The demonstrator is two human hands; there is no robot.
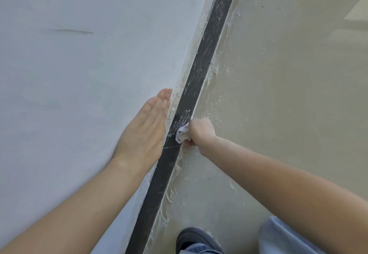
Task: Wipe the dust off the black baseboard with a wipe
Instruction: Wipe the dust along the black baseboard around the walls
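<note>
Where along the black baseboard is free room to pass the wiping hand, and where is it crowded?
Free: the dusty black baseboard beyond the crumpled white wipe, between pale wall and beige floor. Crowded: at the wipe, gripped by the right hand, with the left hand flat on the wall.

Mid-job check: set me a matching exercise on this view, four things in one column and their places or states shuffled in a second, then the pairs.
Things
1. left hand
2. right hand
3. wipe
4. shoe

Places or states
a. bunched up against the black baseboard
b. flat on the wall, fingers straight
c. on the dusty floor at the bottom edge of the view
d. fingers curled round the wipe

Pairs: 1-b, 2-d, 3-a, 4-c
</note>
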